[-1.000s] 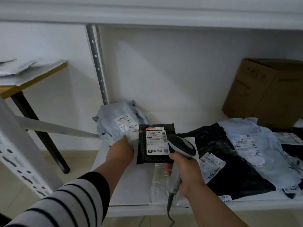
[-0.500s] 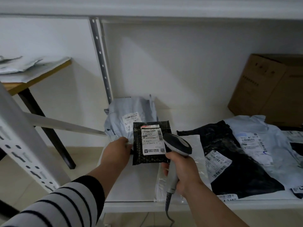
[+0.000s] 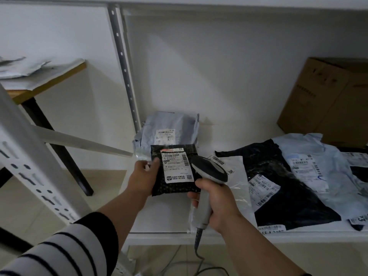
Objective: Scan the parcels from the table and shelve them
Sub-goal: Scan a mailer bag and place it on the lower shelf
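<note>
Hands meet over the near left part of a white shelf (image 3: 163,220). Your left hand (image 3: 142,179) grips a small black parcel (image 3: 175,170) by its left edge, thumb on top, so the white shipping label (image 3: 176,168) faces up toward you and stays uncovered. Your right hand (image 3: 217,202) is closed around the handle of a grey corded scanner (image 3: 209,170), whose head sits just right of the label; that looks like a pose for reading the barcode or having just read it. The parcel hovers over the shelf, in front of a grey bag parcel (image 3: 169,128) leaning against the far wall. To the right lie more shelved mailers, a large black mailer (image 3: 282,200) and a pale blue mailer (image 3: 310,162), with a cardboard box (image 3: 326,102) far right. A table (image 3: 49,82) with pale parcels stands far left.
</note>
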A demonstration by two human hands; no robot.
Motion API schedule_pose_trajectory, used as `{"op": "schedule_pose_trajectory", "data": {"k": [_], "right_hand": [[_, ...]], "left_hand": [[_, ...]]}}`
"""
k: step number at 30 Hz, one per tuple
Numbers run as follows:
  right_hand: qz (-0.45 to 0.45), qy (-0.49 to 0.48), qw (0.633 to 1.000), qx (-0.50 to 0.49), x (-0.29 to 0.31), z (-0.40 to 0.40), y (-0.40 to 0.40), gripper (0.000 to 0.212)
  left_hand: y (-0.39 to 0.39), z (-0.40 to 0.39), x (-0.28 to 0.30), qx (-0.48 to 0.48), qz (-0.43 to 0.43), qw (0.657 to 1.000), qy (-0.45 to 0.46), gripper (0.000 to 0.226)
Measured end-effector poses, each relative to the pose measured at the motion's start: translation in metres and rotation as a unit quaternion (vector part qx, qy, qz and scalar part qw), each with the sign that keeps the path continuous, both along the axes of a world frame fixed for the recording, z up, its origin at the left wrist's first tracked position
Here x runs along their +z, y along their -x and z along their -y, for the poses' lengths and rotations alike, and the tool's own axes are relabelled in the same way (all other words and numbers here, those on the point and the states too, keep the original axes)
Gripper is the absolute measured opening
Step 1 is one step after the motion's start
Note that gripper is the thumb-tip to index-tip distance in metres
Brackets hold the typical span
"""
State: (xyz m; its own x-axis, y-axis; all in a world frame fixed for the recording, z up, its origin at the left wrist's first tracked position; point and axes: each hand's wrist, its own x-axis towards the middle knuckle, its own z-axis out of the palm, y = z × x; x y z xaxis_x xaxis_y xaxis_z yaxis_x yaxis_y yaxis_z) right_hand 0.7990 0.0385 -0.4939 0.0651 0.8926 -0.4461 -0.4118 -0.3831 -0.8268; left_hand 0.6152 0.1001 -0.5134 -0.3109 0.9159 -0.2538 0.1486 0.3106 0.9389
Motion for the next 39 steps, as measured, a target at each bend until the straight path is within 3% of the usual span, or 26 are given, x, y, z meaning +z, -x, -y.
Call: {"op": "schedule_pose_trajectory", "data": {"k": [3,6,11,14,17,21,24,26,29,32,36,39], "right_hand": [[0.012,-0.002,0.999,0.052,-0.001,0.008,0.0,0.009],[0.057,0.022,0.993,0.101,-0.002,0.011,0.0,0.006],[0.138,0.086,0.965,0.206,-0.003,0.01,0.003,0.016],[0.165,0.103,0.945,0.261,-0.007,0.011,0.011,0.011],[0.167,0.096,0.944,0.269,-0.01,0.012,0.02,0.009],[0.182,0.06,0.957,0.216,-0.009,0.011,0.02,0.004],[0.208,0.026,0.968,0.135,-0.004,0.009,0.008,0.005],[0.271,0.014,0.958,0.086,0.0,0.007,-0.004,0.007],[0.336,0.017,0.941,0.036,0.005,0.002,-0.022,0.016],[0.41,0.057,0.91,0.016,0.011,0.007,-0.04,0.034],[0.391,0.1,0.915,-0.02,0.012,0.012,-0.067,0.065],[0.282,0.097,0.954,-0.034,0.007,0.013,-0.082,0.046]], "left_hand": [[0.003,0.015,-0.005,0.012,0.123,0.992,-0.019,0.039],[0.014,0.029,-0.015,0.045,0.136,0.99,-0.016,0.042],[0.03,0.054,-0.027,0.052,-0.02,0.998,0.032,0.045],[0.039,0.064,-0.03,0.016,-0.16,0.982,0.096,0.058],[0.043,0.067,-0.038,-0.012,-0.228,0.969,0.095,0.065],[0.043,0.057,-0.034,-0.014,-0.27,0.959,0.081,0.064],[0.035,0.057,-0.033,-0.002,-0.411,0.908,0.082,0.059],[0.02,0.06,-0.032,-0.015,-0.487,0.873,0.009,0.051],[-0.012,0.062,-0.03,-0.114,-0.5,0.853,-0.093,0.049],[-0.041,0.061,-0.032,-0.276,-0.478,0.83,-0.075,0.069],[-0.065,0.058,-0.039,-0.398,-0.486,0.778,0.014,0.098],[-0.077,0.056,-0.042,-0.414,-0.493,0.765,0.02,0.112]]}}
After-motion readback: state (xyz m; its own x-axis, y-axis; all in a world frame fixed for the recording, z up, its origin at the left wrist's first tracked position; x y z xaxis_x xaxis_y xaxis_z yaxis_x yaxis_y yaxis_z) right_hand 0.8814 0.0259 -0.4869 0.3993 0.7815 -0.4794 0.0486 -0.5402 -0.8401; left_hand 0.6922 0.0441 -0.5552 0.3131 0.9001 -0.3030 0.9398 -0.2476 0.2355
